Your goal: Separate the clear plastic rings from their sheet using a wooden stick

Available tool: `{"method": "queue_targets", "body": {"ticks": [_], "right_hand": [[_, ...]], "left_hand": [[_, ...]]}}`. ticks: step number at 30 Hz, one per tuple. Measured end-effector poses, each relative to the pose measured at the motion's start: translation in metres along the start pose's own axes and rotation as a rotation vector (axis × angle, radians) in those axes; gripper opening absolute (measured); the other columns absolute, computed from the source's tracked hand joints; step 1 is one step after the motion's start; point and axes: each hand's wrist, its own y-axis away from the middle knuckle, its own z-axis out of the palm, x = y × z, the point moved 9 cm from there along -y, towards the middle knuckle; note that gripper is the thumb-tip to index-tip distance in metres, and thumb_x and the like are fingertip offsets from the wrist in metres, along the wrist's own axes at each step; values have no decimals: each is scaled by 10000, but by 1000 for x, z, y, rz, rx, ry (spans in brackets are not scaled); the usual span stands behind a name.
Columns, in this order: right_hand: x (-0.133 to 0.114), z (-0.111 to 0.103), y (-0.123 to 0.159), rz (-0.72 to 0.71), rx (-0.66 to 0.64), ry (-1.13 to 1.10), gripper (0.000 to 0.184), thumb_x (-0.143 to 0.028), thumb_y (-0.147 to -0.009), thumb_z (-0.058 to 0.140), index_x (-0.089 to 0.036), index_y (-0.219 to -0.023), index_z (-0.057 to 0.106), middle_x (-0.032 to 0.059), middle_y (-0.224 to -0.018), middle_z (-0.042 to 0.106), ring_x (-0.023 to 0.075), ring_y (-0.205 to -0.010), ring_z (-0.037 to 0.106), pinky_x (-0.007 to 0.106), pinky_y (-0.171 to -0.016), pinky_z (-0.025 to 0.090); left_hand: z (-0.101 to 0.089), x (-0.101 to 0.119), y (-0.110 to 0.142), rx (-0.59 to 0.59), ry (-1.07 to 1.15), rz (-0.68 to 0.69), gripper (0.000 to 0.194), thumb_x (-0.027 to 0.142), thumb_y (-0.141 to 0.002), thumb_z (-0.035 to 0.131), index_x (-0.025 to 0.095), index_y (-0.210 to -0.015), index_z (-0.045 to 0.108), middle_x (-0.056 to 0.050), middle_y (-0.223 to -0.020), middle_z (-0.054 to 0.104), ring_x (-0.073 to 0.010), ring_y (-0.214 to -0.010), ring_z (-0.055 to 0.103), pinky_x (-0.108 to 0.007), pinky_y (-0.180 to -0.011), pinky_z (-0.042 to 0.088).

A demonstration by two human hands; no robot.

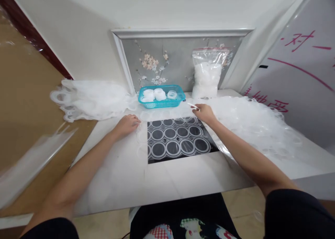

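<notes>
Left hand (127,124) lies flat, palm down, grip slack and holding nothing, fingertips on the near-left edge of a thin clear sheet of rings (176,137) spread over a dark panel (157,157) set in the white worktop (183,179). Right hand (205,113) sits at the sheet's far-right corner, grip pinched shut on a small white tool (193,106) (blade or pick — too small to tell), tip pointing left.

Far of the sheet, a blue basket (178,98) holds a few loose white rings (157,94). A sealed bag (206,74) of more white pieces stands upright to the right of it, against a flowered panel (154,64). Heaps of spent film (91,99) lie on the far left, with another pile on the right.

Risks, judging from this:
- the sheet is flimsy and held only at one edge by the left hand — it could slide or buckle under the tool, tearing a ring
- left fingertips are on the same sheet the tool works (if it slips leftward, a nick is possible)
- clear rings over white worktop are hard to see — a freed one could get lost in the film heaps
- the right forearm lies on the right pile and could drag it onto the sheet
</notes>
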Motion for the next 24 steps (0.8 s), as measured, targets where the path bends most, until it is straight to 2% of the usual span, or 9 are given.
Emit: {"method": "queue_targets", "body": {"ticks": [3,6,9,11,14,17,20,24], "right_hand": [[4,-19,19,8,69,-9,392,-302,-899,444,-164,-1203,649,89,-997,682,205,-831,620,288,-799,444],[14,-32,33,0,100,177,441,-363,-892,509,-177,-1284,586,139,-1089,633,256,-951,600,339,-851,434],[39,-33,37,89,59,448,664,-483,-832,615,-233,-1418,430,197,-1215,557,351,-1117,515,435,-892,399],[58,-26,33,163,-1,531,677,-557,-816,613,-265,-1402,442,207,-1230,543,376,-1140,492,466,-889,382],[74,-15,22,203,-27,546,484,-479,-886,546,-241,-1307,540,206,-1202,552,355,-1128,514,440,-875,381],[81,-12,10,209,21,555,369,-341,-919,504,-195,-1249,578,205,-1172,562,348,-1104,533,427,-865,378],[84,-14,-2,232,67,553,343,-235,-950,401,-167,-1234,581,207,-1176,556,346,-1116,522,443,-886,352],[86,-21,-18,272,80,527,383,-132,-941,329,-157,-1225,585,217,-1150,565,324,-1077,552,449,-888,332]], "left_hand": [[10,35,31,-63,-39,45,241,253,-841,529,187,-957,729,-93,-1019,677,-252,-972,591,-404,-901,425],[21,74,60,-136,-53,90,239,328,-896,519,217,-969,718,-60,-979,684,-225,-939,598,-365,-874,430],[32,105,76,-202,-72,157,267,360,-931,500,219,-1046,695,-58,-1011,677,-212,-933,602,-349,-869,429],[35,116,77,-217,-54,181,271,363,-932,506,211,-1066,688,-62,-1023,673,-211,-937,604,-342,-870,430],[36,117,73,-216,11,171,278,374,-931,505,203,-1046,691,-61,-1026,667,-208,-949,603,-324,-854,441],[34,107,73,-196,97,98,289,391,-928,489,216,-1030,694,-52,-1035,651,-190,-946,607,-297,-845,453],[31,97,77,-187,152,31,300,414,-917,482,229,-1020,695,-47,-1048,640,-181,-933,613,-288,-846,463],[28,94,80,-188,163,14,298,424,-908,487,237,-1005,697,-49,-1056,652,-197,-961,612,-297,-861,466]]}}
